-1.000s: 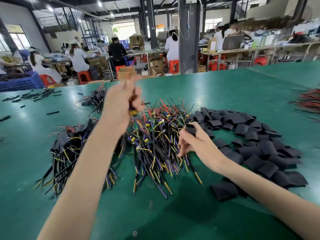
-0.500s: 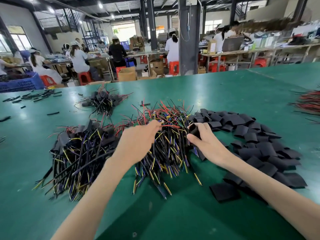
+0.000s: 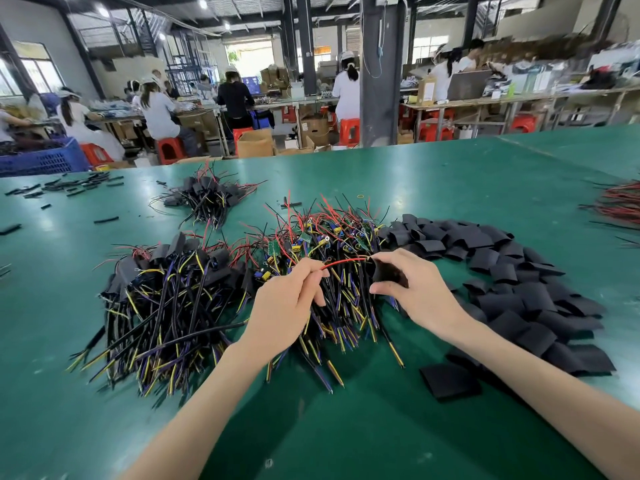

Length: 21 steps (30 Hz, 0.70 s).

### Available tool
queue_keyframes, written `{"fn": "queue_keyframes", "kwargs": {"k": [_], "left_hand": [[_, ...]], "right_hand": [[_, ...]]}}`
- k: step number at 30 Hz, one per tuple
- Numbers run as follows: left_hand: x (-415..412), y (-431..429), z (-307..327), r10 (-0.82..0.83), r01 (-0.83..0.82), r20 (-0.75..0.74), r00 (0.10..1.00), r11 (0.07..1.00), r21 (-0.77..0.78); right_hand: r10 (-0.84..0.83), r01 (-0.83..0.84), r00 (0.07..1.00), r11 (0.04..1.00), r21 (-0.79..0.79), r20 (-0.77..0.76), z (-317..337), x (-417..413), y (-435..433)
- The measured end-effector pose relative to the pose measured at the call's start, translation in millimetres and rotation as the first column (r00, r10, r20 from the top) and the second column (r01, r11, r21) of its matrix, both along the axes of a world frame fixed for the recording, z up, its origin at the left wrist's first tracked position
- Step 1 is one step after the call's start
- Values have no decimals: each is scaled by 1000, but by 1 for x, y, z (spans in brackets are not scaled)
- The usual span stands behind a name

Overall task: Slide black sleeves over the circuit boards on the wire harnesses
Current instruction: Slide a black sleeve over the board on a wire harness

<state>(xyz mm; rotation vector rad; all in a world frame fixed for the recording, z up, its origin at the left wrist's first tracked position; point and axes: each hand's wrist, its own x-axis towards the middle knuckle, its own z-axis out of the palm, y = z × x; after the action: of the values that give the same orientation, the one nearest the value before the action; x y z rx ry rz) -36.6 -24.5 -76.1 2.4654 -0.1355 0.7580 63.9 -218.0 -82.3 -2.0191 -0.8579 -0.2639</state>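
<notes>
Green table (image 3: 450, 188). Left hand (image 3: 284, 306) pinches a red wire (image 3: 346, 262) lifted off the middle heap of bare harnesses (image 3: 332, 244). Right hand (image 3: 419, 296) grips one black sleeve (image 3: 389, 274), its mouth turned toward 9 o'clock. The wire tip sits at the mouth, possibly just inside; hard to see. Loose sleeve pile (image 3: 519, 282) lies at 3 o'clock of the hands. Sleeved harnesses (image 3: 162, 292) are heaped at 9 o'clock, with a smaller bundle (image 3: 207, 199) at 11.

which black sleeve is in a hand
The sleeve gripped in the right hand, red wire at its mouth; the rest lie in the pile.
</notes>
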Motion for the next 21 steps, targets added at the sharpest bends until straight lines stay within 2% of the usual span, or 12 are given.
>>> {"fn": "queue_keyframes", "kwargs": {"k": [5, 9, 11, 13, 15, 17, 20, 21], "left_hand": [[-1, 0, 0, -12, 13, -12, 1000, 997, 80], [-1, 0, 0, 25, -24, 0, 1000, 976, 218], [-2, -1, -1, 42, -30, -32, 999, 949, 314], [-1, -7, -3, 53, -29, -55, 997, 926, 376], [-1, -16, -7, -8, 22, -44, 999, 943, 331], [-2, -22, -8, -90, 97, -42, 995, 975, 201], [-4, -21, -5, -180, 179, -76, 981, 984, -22], [-5, -19, -5, -196, 193, -88, 977, 980, -40]], "right_hand": [[4, -5, 1000, 999, 47, 21, 4, -2, 0], [62, -61, 997, 998, -13, 51, 6, -5, -2], [83, -65, 985, 991, -116, 150, 5, -8, -1], [97, -17, 943, 969, -247, 318, 3, -13, 2], [109, 39, 893, 948, -316, 437, 3, -21, 6], [104, 54, 868, 952, -301, 485, 5, -28, 9], [63, 57, 888, 968, -245, 455, 5, -30, 9], [35, 64, 906, 973, -220, 421, 5, -29, 8]]}}
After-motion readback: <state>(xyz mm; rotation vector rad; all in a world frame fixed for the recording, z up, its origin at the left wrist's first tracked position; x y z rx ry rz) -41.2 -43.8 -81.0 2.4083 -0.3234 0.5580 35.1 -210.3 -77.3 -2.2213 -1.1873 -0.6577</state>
